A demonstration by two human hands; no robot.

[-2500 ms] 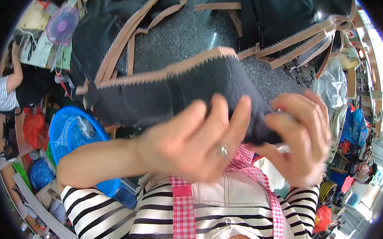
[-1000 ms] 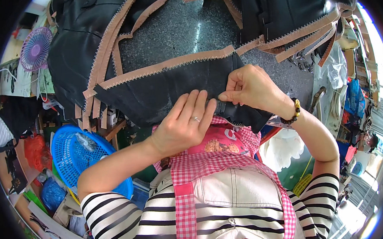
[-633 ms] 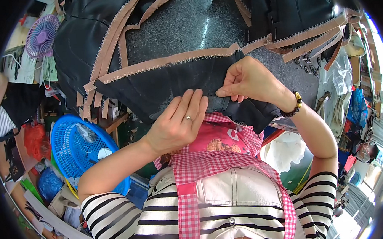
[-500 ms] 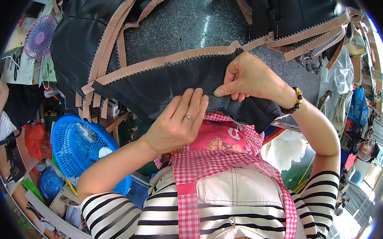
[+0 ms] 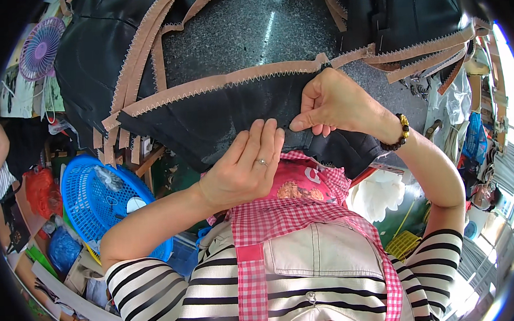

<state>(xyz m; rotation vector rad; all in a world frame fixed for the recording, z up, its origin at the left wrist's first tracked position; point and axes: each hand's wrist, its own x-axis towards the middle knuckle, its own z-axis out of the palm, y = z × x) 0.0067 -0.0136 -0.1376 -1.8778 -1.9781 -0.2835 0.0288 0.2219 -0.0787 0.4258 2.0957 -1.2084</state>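
Black leather-like panel (image 5: 214, 115) with tan zigzag-stitched edging (image 5: 224, 81) was held mid-frame: pinched by right hand (image 5: 341, 104) in narrow grip, pressed under straight fingers of left hand (image 5: 237, 173). Judged light, pliable; best held by edging.

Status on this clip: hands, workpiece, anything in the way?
Left hand laid on black piece; right hand curled against its right part. Brown zigzag-stitched strip along far edge. More black pieces beyond, left and right; hands unobstructed.
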